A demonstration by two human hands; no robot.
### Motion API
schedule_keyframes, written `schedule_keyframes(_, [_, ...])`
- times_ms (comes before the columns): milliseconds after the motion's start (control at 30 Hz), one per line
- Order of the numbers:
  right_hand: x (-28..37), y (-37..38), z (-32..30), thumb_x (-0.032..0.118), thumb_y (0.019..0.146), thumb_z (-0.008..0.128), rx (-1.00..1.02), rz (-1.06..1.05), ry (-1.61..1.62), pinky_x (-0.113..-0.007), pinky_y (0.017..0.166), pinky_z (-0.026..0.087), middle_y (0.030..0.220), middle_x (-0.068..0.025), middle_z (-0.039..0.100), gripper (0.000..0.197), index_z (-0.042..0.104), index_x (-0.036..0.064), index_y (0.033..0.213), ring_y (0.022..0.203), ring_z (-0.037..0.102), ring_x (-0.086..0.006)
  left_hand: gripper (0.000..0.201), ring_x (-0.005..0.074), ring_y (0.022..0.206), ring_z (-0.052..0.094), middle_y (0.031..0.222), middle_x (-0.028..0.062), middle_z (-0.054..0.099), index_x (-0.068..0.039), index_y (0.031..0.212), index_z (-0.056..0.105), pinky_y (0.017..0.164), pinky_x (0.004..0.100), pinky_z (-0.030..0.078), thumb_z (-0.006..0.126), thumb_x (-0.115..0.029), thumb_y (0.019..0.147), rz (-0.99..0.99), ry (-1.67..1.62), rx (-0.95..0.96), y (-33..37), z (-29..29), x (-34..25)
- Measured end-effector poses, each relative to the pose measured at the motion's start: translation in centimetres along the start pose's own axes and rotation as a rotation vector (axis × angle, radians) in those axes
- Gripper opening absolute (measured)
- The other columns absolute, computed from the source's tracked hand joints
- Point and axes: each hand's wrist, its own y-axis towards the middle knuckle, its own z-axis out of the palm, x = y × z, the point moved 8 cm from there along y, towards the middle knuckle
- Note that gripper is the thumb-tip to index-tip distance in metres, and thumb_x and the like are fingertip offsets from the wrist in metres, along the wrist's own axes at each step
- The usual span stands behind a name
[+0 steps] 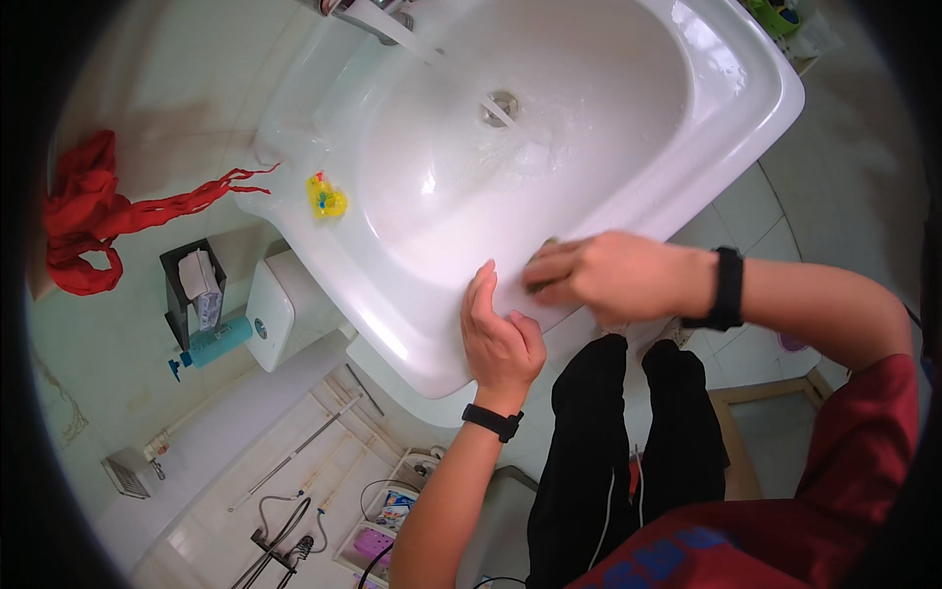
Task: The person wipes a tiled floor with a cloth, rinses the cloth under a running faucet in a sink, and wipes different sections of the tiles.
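Observation:
A white washbasin [412,324] fills the upper middle, with water [498,110] running toward its metal drain. At the near rim, my right hand [599,278] is closed around a small greenish pad [552,241]. Only edges of that pad show past the fingers, which are slightly blurred. Just left of it, my left hand [498,339] rests against the near rim. Its fingers are stretched out, the thumb stands apart, and nothing is in it. A metal faucet [392,27] is cut off by the top edge.
A yellow toy-like packet [325,196] lies on the basin's left ledge. Left of the basin are a red cloth [93,221], a black tissue holder [186,285], a blue-green pump bottle [216,342] and a white toilet tank [280,309]. A shelf with bottles stands lower left.

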Motion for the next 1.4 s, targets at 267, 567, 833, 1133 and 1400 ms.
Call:
schedule_keyframes(267, [-3.8, -1.3, -2.7, -0.001, 0.072, 0.068, -0.122, 0.169, -0.042, -0.043, 0.082, 0.058, 0.113, -0.0102, 0.075, 0.029, 0.079, 0.0034, 0.098, 0.093, 0.072, -0.0338, 0.071, 0.0470, 0.140, 0.052, 0.156, 0.0308, 0.047, 0.009, 0.157, 0.026, 0.117, 0.0485, 0.042, 0.057, -0.008, 0.095, 0.035, 0.052, 0.127, 0.4, 0.5, -1.0])
schedule_keyframes(567, [-8.3, 1.8, -5.7, 0.008, 0.087, 0.060, -0.537, 0.437, 0.533, -0.040, 0.077, 0.058, 0.091, -0.0125, 0.072, 0.018, 0.075, 0.0045, 0.098, 0.083, 0.071, -0.0289, 0.083, 0.0513, 0.141, 0.049, 0.155, 0.0321, 0.049, 0.008, 0.161, 0.018, 0.118, 0.0482, 0.041, 0.061, -0.013, 0.093, -0.064, 0.005, 0.121, 0.2, 0.7, -0.7])
schedule_keyframes(833, [-9.8, 6.3, -6.4, 0.035, 0.109, 0.051, -0.931, 0.729, 1.638, -0.044, 0.092, 0.060, 0.121, -0.0103, 0.061, 0.034, 0.059, 0.0061, 0.125, 0.110, 0.062, -0.0249, 0.082, 0.0517, 0.141, 0.048, 0.160, 0.0315, 0.042, 0.005, 0.163, 0.018, 0.113, 0.0501, 0.045, 0.061, -0.017, 0.096, -0.031, 0.008, 0.103, 0.5, 0.5, -0.4])
schedule_keyframes(1133, [-14.3, 7.6, -6.4, 0.037, 0.102, 0.070, -0.999, 0.384, 1.865, -0.040, 0.091, 0.063, 0.111, -0.0109, 0.062, 0.036, 0.059, 0.0035, 0.111, 0.097, 0.065, -0.0259, 0.093, 0.0414, 0.158, 0.030, 0.166, 0.0330, 0.033, -0.013, 0.168, -0.011, 0.129, 0.0506, 0.012, 0.051, -0.031, 0.100, -0.292, -0.605, 0.160, 1.0, 0.5, 1.5])
schedule_keyframes(1400, [-18.7, -0.1, -5.8, 0.020, 0.094, 0.063, -1.009, 0.724, 1.501, -0.033, 0.075, 0.061, 0.098, -0.0114, 0.063, 0.017, 0.061, 0.0028, 0.096, 0.085, 0.067, -0.0235, 0.082, 0.0455, 0.156, 0.032, 0.160, 0.0383, 0.038, -0.028, 0.169, -0.009, 0.128, 0.0567, 0.014, 0.034, -0.021, 0.100, -0.280, -1.159, 0.168, 13.1, 3.4, 1.0])
